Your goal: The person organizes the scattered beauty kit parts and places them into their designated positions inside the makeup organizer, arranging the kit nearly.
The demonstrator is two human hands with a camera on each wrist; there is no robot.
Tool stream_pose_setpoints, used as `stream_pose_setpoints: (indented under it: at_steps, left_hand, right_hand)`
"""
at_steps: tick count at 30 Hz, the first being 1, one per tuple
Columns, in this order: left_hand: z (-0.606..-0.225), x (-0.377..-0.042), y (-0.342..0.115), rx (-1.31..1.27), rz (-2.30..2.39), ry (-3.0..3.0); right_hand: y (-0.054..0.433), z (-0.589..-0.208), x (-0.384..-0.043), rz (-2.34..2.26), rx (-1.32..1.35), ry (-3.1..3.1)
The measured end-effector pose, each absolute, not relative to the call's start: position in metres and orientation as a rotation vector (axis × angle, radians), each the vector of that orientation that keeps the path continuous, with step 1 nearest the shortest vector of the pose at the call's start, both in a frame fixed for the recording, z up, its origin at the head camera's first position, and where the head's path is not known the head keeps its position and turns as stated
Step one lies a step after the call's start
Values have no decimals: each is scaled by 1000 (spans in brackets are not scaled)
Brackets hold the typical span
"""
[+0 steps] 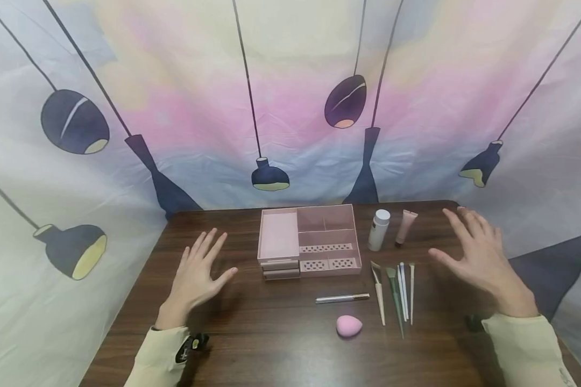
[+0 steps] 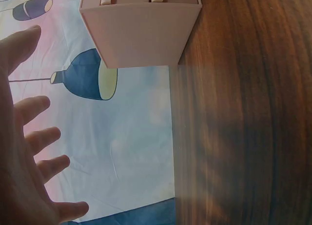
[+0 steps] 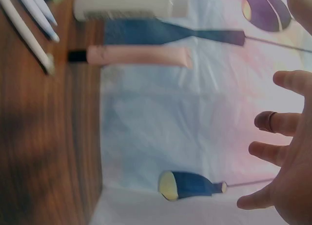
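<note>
My left hand [image 1: 197, 277] is spread above the table's left side, to the left of a pink organizer box [image 1: 278, 234], and holds nothing. On the right, my right hand [image 1: 479, 255] also has its fingers spread, apart from everything; the pink tube [image 1: 406, 228] is nearest to it. Beside the tube stands a white bottle [image 1: 378, 231]. Several makeup brushes [image 1: 394, 293] lie in front of these. A slim silver pen-like stick [image 1: 342, 298] lies before the box, with a pink makeup sponge [image 1: 349, 326] nearer the front edge.
The box has open compartments [image 1: 326, 217] on its right and small drawers [image 1: 281, 269] at its lower left. The dark wooden table [image 1: 252, 344] ends at the back against a cloth [image 1: 310, 156] printed with lamps.
</note>
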State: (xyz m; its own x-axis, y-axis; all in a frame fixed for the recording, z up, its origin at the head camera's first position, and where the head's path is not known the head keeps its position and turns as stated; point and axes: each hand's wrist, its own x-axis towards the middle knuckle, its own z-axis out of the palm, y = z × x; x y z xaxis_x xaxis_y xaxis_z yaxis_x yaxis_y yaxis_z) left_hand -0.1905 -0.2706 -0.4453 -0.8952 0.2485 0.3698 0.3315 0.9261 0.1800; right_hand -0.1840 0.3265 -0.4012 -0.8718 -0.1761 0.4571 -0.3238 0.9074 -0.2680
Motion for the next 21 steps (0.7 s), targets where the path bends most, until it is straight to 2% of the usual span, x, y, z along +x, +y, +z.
stream_pose_setpoints:
  at_steps: [21]
  left_hand:
    - [-449, -190, -268, -435, -403, -2739]
  right_hand:
    - [321, -413, -183, 466, 470, -2635]
